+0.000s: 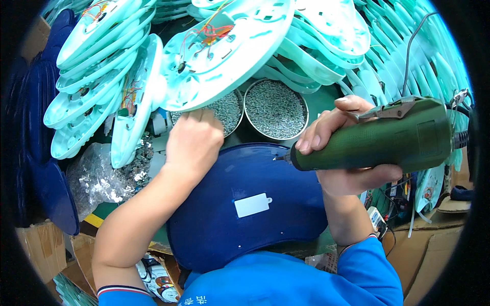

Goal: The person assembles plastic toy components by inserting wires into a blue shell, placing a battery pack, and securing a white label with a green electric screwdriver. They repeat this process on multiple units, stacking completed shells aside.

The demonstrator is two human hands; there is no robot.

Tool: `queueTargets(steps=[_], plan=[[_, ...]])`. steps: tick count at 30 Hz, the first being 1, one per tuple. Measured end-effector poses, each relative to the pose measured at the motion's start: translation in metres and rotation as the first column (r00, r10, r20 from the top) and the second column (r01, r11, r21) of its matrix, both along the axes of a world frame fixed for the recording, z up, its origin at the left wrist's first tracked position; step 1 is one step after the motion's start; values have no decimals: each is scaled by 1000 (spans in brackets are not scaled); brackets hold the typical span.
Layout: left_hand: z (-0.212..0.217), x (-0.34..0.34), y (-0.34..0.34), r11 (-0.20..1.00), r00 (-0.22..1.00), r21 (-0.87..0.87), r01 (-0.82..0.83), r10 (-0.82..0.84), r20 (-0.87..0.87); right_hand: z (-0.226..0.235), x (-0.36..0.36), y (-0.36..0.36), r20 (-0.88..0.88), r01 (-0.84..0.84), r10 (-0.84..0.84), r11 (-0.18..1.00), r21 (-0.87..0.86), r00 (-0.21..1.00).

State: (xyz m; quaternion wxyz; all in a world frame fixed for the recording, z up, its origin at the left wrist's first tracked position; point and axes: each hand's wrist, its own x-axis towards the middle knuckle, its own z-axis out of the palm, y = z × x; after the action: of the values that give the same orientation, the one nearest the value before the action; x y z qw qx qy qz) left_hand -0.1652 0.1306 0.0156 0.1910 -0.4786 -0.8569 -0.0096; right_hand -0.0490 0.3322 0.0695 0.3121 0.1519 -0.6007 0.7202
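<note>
A dark blue rounded plastic shell point(245, 204) with a small white rectangular cover lies in front of me. My right hand point(339, 145) grips a green electric screwdriver point(377, 140), its tip resting at the shell's upper edge. My left hand point(193, 140) is closed, fingers reaching into the left one of two round metal bowls of small screws point(229, 109). The second bowl of screws point(275, 109) stands just to its right.
Stacks of mint-green plastic shells point(224, 51) with red and yellow wiring crowd the back and left. Dark blue shells point(48, 188) stand at the left. A clear bag of small parts point(97, 178) lies left of my arm. Cardboard boxes point(444, 224) sit at the lower corners.
</note>
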Motion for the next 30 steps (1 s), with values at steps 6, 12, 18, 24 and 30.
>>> queueTargets(steps=[6,12,18,24,30], plan=[[-1,8,-2,987,998,164,2,-11,54,-4,8,5,185,48,-67,993,106,980],[-2,34,20,865,855,476,158,-361,373,-12,3,3,316,-3,-29,995,99,948],[-14,46,25,829,789,519,209,-456,411,-14,1,7,337,-70,33,993,100,941],[-11,66,19,790,740,569,229,-521,426,-18,25,4,-45,-204,200,971,-121,979],[-16,85,7,779,722,557,288,-559,408,-21,49,-7,-29,-232,231,967,-106,973]])
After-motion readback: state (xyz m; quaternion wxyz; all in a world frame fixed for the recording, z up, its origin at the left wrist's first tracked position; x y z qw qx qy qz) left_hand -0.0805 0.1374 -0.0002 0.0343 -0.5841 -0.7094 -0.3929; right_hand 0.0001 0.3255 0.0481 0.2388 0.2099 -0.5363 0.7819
